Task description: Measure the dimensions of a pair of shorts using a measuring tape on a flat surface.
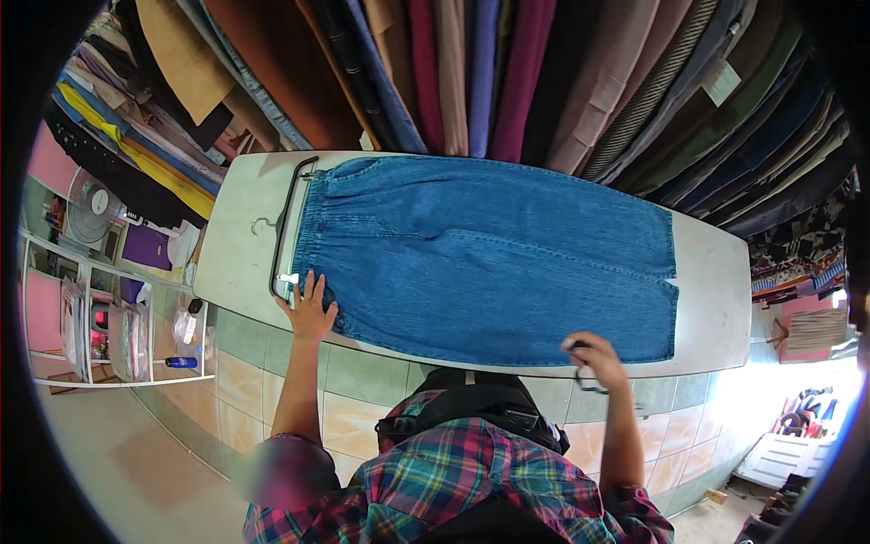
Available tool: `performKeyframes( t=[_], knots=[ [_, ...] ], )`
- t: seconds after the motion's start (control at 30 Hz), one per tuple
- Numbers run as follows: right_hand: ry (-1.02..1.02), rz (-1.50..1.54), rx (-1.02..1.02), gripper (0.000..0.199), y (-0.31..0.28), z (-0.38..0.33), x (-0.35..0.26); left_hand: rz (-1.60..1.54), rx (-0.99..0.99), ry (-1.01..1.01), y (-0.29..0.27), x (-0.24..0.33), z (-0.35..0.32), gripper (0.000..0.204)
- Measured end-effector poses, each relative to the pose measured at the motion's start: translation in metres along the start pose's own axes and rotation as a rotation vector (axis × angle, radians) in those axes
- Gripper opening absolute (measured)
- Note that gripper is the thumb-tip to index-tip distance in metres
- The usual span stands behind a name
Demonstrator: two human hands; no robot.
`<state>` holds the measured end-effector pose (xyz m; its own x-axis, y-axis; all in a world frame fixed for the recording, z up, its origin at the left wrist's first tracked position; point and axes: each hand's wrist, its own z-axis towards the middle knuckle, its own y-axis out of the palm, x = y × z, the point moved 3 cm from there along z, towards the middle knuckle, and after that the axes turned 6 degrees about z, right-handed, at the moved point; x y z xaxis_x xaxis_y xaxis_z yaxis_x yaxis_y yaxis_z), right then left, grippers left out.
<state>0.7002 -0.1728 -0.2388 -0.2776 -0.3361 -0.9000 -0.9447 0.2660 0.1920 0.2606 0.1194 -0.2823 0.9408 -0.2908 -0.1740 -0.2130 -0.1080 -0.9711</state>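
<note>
Blue denim pants (489, 258) lie flat across a white table (711, 272), elastic waistband to the left and leg hems to the right. A black clip hanger (286, 213) lies along the waistband, its hook pointing left. One hanger clip (288, 278) shows by the waistband's near corner. My left hand (311, 311) rests there with fingers spread, touching the denim and close to that clip. Over the near leg edge, my right hand (598, 356) is closed round a small dark object with a dark loop (591, 385) hanging below; its kind cannot be made out.
Hanging garments (471, 82) line the table's far side in a dense row. Folded clothes (136, 127) are piled at the left, above a white shelf (127, 326) with plastic packets and a blue can (181, 362). A white drawer unit (784, 458) stands at the lower right.
</note>
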Motion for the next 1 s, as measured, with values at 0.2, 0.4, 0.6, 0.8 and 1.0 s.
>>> performKeyframes(
  t=[0.2, 0.4, 0.6, 0.8, 1.0],
  knots=[
    [-0.180, -0.341, -0.203, 0.029, 0.146, 0.085, 0.027, -0.773, 0.305, 0.386, -0.029, 0.076, -0.021, 0.028],
    [-0.300, -0.440, -0.204, 0.036, 0.221, 0.122, 0.035, -1.647, -0.429, 0.066, -0.012, 0.119, -0.050, 0.017],
    [-0.301, -0.496, -0.179, 0.032, 0.251, 0.136, 0.026, -1.951, -0.468, -0.109, 0.011, 0.095, -0.037, 0.030],
    [-0.265, -0.612, -0.169, 0.020, 0.234, 0.156, 0.024, -1.543, -0.001, -0.123, 0.018, 0.044, 0.001, 0.042],
    [-0.038, -0.649, 0.056, 0.018, 0.164, 0.162, 0.005, -1.245, 0.451, -0.367, 0.035, -0.073, 0.055, 0.044]
  ],
)
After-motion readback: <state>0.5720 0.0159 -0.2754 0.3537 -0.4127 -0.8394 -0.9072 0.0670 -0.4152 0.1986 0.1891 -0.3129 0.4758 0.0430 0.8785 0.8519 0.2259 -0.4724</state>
